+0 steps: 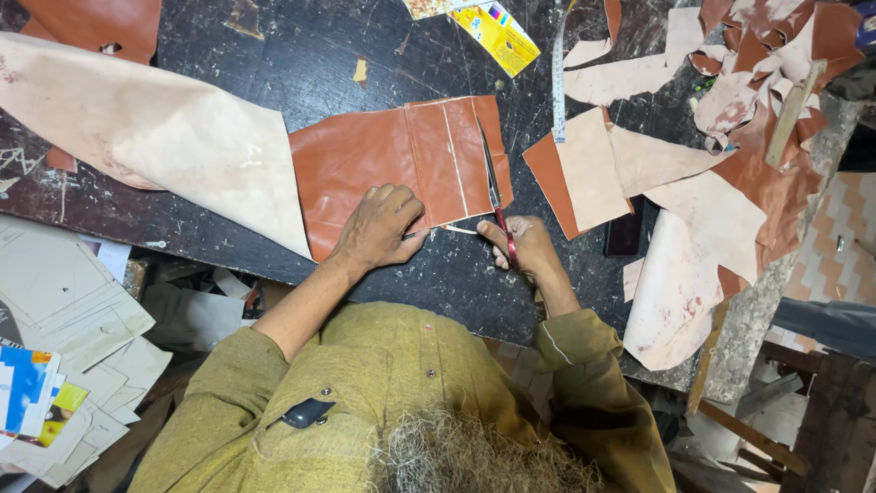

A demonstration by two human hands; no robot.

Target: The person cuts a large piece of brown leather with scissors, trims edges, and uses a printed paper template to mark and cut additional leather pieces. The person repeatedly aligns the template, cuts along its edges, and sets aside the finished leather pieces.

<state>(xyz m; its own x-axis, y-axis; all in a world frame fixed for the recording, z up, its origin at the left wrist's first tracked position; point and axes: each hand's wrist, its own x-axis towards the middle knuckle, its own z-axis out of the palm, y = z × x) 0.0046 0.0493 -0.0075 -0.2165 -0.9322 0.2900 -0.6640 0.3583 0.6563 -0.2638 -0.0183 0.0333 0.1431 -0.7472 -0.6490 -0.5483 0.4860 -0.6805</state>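
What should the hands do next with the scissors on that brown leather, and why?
Probably close the scissors for another short snip up the brown leather piece. The right hand holds their red handles with the blades lying on the leather near a pale line, while the left hand presses the piece flat on the dark table.

On the dark desk (274, 55), a yellow card (497, 32) lies at the far edge; beside it, a tape measure (558, 82). Scraps (757, 55) pile right of the tape. Papers (64, 310) lie below the desk's left.
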